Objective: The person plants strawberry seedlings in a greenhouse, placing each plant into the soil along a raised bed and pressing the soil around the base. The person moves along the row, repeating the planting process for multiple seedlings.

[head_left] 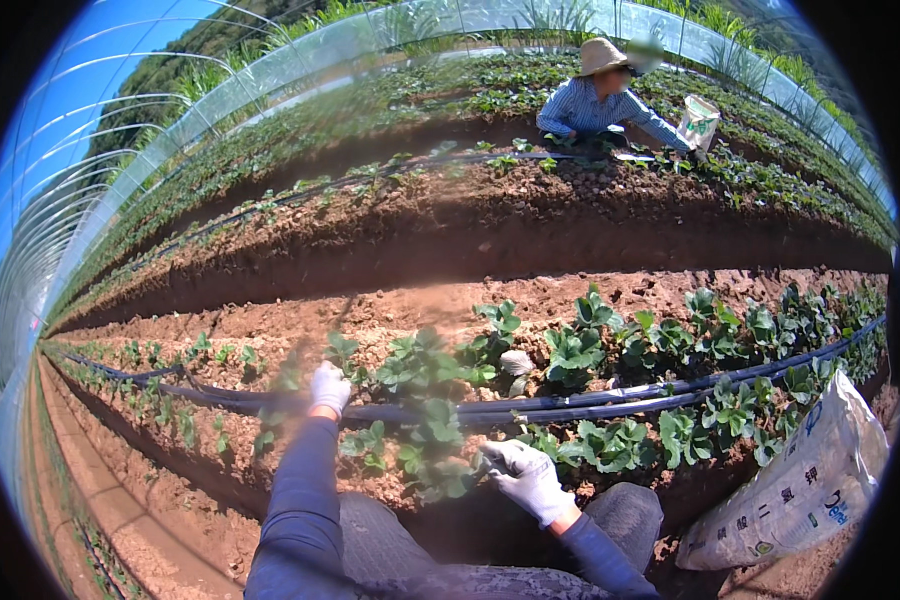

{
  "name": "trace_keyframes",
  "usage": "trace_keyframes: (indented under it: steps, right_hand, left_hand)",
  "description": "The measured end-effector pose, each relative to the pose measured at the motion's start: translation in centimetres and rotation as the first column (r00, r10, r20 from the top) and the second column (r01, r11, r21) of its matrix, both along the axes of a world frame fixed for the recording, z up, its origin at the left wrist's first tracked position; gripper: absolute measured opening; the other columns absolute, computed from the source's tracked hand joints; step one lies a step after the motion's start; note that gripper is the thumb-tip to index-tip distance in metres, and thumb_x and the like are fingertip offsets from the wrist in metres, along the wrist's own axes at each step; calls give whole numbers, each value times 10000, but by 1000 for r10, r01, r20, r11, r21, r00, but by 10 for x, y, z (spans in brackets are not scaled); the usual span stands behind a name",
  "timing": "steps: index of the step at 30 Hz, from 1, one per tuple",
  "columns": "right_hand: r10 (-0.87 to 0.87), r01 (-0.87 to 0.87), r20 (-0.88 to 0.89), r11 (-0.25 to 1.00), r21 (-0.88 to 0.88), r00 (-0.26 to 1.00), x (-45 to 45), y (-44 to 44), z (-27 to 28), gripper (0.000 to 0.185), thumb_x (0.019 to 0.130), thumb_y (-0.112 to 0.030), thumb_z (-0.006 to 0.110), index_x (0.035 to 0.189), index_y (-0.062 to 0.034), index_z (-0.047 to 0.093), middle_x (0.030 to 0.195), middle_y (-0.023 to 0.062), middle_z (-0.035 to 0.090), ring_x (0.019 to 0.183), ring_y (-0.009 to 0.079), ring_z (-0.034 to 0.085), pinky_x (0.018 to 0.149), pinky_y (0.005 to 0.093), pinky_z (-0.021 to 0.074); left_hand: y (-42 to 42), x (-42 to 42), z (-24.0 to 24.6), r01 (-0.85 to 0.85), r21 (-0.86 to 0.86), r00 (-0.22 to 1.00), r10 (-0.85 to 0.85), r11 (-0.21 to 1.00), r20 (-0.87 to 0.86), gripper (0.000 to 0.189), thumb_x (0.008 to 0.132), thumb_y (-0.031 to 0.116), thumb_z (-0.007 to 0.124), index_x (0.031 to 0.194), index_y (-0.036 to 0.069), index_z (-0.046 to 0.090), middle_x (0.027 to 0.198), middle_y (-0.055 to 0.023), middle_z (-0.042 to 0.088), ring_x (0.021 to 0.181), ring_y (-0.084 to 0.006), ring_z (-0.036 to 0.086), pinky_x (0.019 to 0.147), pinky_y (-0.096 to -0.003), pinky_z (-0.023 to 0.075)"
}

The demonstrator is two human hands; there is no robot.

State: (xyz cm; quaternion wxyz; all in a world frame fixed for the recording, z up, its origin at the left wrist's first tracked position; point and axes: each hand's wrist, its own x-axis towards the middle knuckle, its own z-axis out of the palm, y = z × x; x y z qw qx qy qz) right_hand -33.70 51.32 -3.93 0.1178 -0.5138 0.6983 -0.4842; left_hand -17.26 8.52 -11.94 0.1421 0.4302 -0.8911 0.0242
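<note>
My left hand (331, 388), in a white glove, reaches over the black drip hoses (412, 414) to a small leafy plant (340, 347) on the soil bed. Its fingers are curled, and whatever lies inside them is hidden. My right hand (523, 474), gloved in white too, hangs above the near edge of the bed with bent fingers. Beside its fingertips is a blurred leafy plant (446, 476); I cannot tell whether they touch. Strawberry-like plants (574, 352) grow on both sides of the hoses, denser to the right. A dry, pale leaf (517, 363) lies among them.
A white printed sack (784, 480) leans at my right. Across a furrow (435, 259), a person in a straw hat (600, 105) crouches by another planted bed, near a white bag (699, 122). Metal hoops (112, 97) arch at the left. A blurry smear covers part of the middle view.
</note>
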Motion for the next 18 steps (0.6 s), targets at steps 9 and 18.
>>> trace_keyframes:
  steps: [9, 18]
  right_hand:
    - [-40, 59, 620, 998, -9, 784, 3, -11, 6, 293, 931, -134, 666, 1212, -55, 649, 946, 41, 707, 733, 117, 636, 664, 254, 530]
    - [373, 42, 921, 924, -380, 111, -9, -54, 24, 296, 1010, -253, 559, 1237, -69, 604, 1119, 56, 633, 994, 126, 591, 780, 273, 509]
  left_hand:
    - [33, 37, 26, 5, 387, 513, 330, 922, -793, 136, 936, 121, 675, 993, -1, 696, 936, -24, 717, 788, -115, 634, 768, -259, 503]
    - [242, -32, 123, 405, -156, 700, -415, 901, -581, 145, 838, 121, 729, 980, 117, 755, 972, -55, 648, 926, -216, 610, 880, -350, 464]
